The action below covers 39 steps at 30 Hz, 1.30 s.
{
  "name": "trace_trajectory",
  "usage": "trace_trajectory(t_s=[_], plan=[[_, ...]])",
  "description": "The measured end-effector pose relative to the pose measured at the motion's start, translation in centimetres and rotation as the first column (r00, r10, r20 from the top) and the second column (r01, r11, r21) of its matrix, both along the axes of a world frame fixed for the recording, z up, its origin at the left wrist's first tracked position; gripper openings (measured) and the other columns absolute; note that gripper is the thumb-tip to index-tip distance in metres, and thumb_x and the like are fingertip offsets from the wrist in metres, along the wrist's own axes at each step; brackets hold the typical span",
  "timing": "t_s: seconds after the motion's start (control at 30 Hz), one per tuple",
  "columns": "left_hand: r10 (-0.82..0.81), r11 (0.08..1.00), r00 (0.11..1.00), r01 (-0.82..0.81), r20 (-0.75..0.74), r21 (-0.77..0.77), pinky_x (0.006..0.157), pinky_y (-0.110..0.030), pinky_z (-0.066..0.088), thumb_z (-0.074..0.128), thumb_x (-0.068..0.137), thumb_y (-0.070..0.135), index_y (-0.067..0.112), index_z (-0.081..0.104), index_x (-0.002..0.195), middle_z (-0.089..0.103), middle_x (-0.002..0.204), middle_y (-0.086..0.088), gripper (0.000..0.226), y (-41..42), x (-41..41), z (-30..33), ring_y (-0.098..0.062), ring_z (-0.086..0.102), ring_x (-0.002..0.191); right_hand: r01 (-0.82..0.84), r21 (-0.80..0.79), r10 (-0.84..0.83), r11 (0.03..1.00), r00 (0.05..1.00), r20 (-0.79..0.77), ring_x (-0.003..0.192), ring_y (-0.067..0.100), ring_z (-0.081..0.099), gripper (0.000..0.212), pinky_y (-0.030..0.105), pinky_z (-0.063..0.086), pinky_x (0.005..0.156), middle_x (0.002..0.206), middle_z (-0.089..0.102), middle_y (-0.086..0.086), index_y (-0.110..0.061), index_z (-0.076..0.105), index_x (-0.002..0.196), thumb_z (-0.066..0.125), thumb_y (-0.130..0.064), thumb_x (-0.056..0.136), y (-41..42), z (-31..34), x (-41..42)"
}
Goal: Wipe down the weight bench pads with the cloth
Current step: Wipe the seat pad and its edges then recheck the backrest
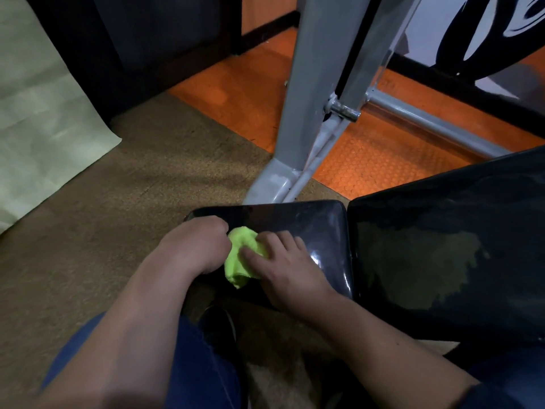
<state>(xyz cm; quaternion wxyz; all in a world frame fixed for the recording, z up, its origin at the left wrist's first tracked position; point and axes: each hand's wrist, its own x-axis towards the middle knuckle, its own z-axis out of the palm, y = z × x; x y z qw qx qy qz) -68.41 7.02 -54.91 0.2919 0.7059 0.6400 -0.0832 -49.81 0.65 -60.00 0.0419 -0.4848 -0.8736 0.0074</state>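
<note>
A bunched bright green cloth [240, 259] lies on the small glossy black seat pad [312, 225] of the weight bench. My left hand [197, 246] is curled at the cloth's left side and grips it. My right hand [283, 267] lies over the cloth's right part, its fingers laid across it and the thumb pressing on the fabric. To the right, across a narrow gap, rises the larger black back pad [442, 246], tilted up, with a dull smeared patch on its surface.
The grey metal frame [309, 113] of the bench stands just beyond the seat pad, with a crossbar [427, 122] running right. Orange studded matting [368, 160] and brown carpet [132, 187] cover the floor. A pale green sheet [38, 113] lies at left. My knee in blue jeans [194, 364] is below.
</note>
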Motion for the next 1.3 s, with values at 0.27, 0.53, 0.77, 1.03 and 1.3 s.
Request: trace_trajectory(t_s=[0.27, 0.53, 0.77, 1.03, 1.3], plan=[[0.019, 1.0, 1.0, -0.019, -0.02, -0.001, 0.068, -0.034, 0.049, 0.048, 0.092, 0.015, 0.019, 0.058, 0.075, 0.063, 0.085, -0.004, 0.02, 0.1, 0.0, -0.2, -0.022, 0.062, 0.079, 0.102, -0.053, -0.103, 0.993, 0.995, -0.016, 0.102, 0.034, 0.047, 0.053, 0.044, 0.041, 0.08, 0.13, 0.048, 0.016, -0.024, 0.047, 0.136, 0.047, -0.033, 0.084, 1.4, 0.5, -0.8], [0.027, 0.999, 0.999, -0.026, -0.028, 0.022, 0.082, -0.039, 0.055, 0.048, 0.09, 0.017, 0.02, 0.064, 0.085, 0.067, 0.094, -0.005, 0.017, 0.2, 0.0, -0.2, -0.025, 0.064, 0.089, 0.188, -0.034, -0.19, 0.981, 0.98, -0.054, 0.093, 0.033, 0.046, 0.051, 0.039, 0.033, 0.072, 0.119, 0.051, 0.014, -0.025, 0.054, 0.13, 0.036, -0.029, 0.082, 3.0, 0.7, -1.1], [0.05, 0.999, 0.998, -0.05, -0.027, 0.008, 0.087, -0.041, 0.055, 0.047, 0.09, 0.017, 0.019, 0.067, 0.094, 0.067, 0.102, -0.007, 0.021, 0.4, -0.4, -0.5, -0.027, 0.064, 0.096, 0.226, -0.055, -0.229, 0.973, 0.972, -0.047, 0.093, 0.034, 0.046, 0.049, 0.039, 0.035, 0.071, 0.115, 0.052, 0.014, -0.024, 0.059, 0.123, 0.032, -0.028, 0.082, 4.4, 0.7, -0.8], [0.068, 0.997, 0.997, -0.067, -0.029, 0.023, 0.088, -0.042, 0.054, 0.046, 0.091, 0.019, 0.019, 0.068, 0.103, 0.068, 0.109, -0.009, 0.025, 0.4, -0.5, -0.8, -0.03, 0.064, 0.1, 0.185, -0.019, -0.186, 0.983, 0.981, -0.054, 0.094, 0.033, 0.046, 0.047, 0.039, 0.033, 0.072, 0.115, 0.052, 0.013, -0.025, 0.058, 0.126, 0.037, -0.028, 0.084, 4.9, 0.3, -1.0], [0.09, 0.995, 0.995, -0.088, -0.047, 0.042, 0.087, -0.044, 0.055, 0.047, 0.09, 0.019, 0.02, 0.067, 0.102, 0.068, 0.108, -0.01, 0.024, 0.3, -0.5, -0.6, -0.031, 0.065, 0.098, 0.18, -0.007, -0.18, 0.984, 0.982, -0.054, 0.091, 0.032, 0.045, 0.047, 0.037, 0.028, 0.07, 0.113, 0.051, 0.013, -0.025, 0.059, 0.125, 0.037, -0.026, 0.083, 5.6, 0.0, -1.0]])
